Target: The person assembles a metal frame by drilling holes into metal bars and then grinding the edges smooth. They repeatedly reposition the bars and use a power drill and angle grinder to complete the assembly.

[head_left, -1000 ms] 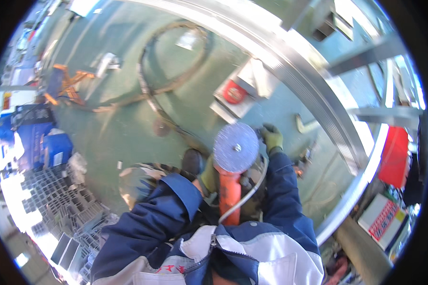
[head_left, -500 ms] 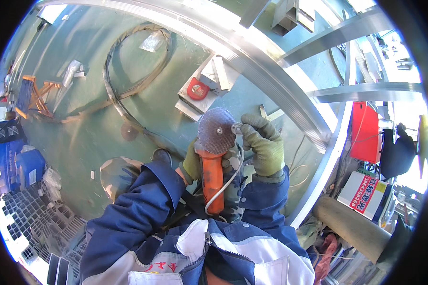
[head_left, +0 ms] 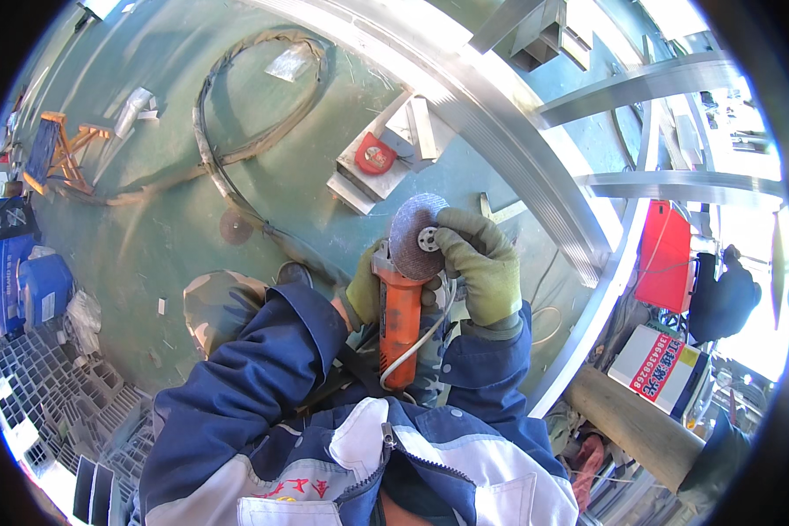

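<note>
- The left hand (head_left: 366, 289), in an olive glove, is wrapped round the front of the orange angle grinder (head_left: 400, 320), just below its head; its fingers are curled tight about the body, so that only the back of the glove shows.
- The grinder sits in front of the person's chest, between the two hands. Its long axis runs nearly straight up the picture, tail and white cord (head_left: 416, 342) toward the jacket, head pointing away toward the green floor (head_left: 149, 237).
- The grey grinding disc (head_left: 418, 235) tops the head, its flat face turned up to the camera, with the round centre nut (head_left: 427, 239) showing.
- The right hand (head_left: 482, 263), also gloved, lies just right of the disc and is the nearer one to the nut: its fingers (head_left: 454, 238) are bent inward and pressed on the disc's right edge beside the nut. Whether they pinch the nut itself I cannot tell.
- Against the earlier frames: a second ago the right hand was up beyond the disc; half a second ago it was closing in beside the head; now its fingertips rest on the disc face. The left-hand grip looks unchanged, and the grinder has stayed upright at the chest.
- Further right, aluminium frame rails (head_left: 535, 167) cross the floor.
</note>
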Motion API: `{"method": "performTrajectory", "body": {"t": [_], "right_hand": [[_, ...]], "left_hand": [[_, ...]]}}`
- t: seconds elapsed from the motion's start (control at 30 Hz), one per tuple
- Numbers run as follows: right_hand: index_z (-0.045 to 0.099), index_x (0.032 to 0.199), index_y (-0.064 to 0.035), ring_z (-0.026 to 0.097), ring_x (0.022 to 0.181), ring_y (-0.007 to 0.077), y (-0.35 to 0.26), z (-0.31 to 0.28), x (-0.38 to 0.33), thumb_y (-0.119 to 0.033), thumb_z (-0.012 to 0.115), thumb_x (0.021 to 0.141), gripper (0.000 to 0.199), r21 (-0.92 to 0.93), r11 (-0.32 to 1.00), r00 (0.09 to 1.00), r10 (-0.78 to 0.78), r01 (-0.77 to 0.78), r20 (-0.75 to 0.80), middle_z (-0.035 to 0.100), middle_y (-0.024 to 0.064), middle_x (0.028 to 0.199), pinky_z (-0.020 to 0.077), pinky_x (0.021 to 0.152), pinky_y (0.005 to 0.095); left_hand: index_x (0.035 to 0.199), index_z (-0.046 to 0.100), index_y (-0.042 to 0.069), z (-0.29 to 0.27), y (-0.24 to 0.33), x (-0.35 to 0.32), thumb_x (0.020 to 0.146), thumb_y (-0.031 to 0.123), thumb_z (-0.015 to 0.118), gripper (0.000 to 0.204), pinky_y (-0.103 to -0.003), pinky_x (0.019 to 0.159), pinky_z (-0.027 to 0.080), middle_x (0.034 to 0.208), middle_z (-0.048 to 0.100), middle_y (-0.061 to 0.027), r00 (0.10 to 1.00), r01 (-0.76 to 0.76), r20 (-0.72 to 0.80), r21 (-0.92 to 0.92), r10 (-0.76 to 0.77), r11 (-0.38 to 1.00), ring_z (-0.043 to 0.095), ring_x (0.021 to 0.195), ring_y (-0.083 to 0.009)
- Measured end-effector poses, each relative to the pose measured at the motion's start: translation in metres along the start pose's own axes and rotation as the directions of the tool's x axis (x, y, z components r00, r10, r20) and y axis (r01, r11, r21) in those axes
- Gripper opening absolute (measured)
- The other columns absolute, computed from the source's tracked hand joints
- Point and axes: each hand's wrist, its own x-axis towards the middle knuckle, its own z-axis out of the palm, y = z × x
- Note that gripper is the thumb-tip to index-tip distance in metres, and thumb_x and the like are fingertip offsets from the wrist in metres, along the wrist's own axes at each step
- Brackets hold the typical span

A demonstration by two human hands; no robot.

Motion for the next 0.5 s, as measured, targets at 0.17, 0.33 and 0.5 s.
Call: {"method": "performTrajectory", "body": {"t": [0.17,0.33,0.5], "right_hand": [[0.075,0.121,0.0004,0.070,0.084,0.0101,0.007,0.008,0.000,-0.005,0.075,0.099,0.022,-0.039,0.992,0.990,-0.121,0.118,-0.071,0.077,0.0052,0.101,0.0567,0.072,0.0245],[0.076,0.121,-0.0019,0.070,0.090,0.0110,0.022,0.005,-0.005,-0.004,0.074,0.099,0.022,-0.142,0.941,0.949,-0.314,0.308,-0.026,0.076,0.0060,0.108,0.0562,0.074,0.0252],[0.076,0.118,-0.0016,0.072,0.092,0.0177,0.011,0.001,-0.007,-0.002,0.076,0.095,0.023,-0.350,0.785,0.857,-0.493,0.511,0.147,0.075,0.0112,0.108,0.0574,0.082,0.0308]], "left_hand": [[0.127,0.061,0.001,0.007,0.002,-0.002,0.108,0.042,0.048,0.047,-0.049,0.068,0.061,0.100,0.069,-0.0238,0.999,0.033,0.020,-0.114,-0.031,0.993,0.070,0.077,-0.0381],[0.129,0.060,0.002,0.011,0.003,-0.002,0.109,0.043,0.047,0.047,-0.050,0.071,0.061,0.104,0.068,-0.0225,1.000,0.009,0.028,-0.096,-0.006,0.995,0.069,0.080,-0.0379],[0.140,0.056,0.006,-0.010,-0.007,0.005,0.112,0.040,0.043,0.046,-0.049,0.084,0.061,0.120,0.067,-0.0185,0.993,-0.120,0.017,0.135,0.119,0.984,0.069,0.100,-0.0351]]}}
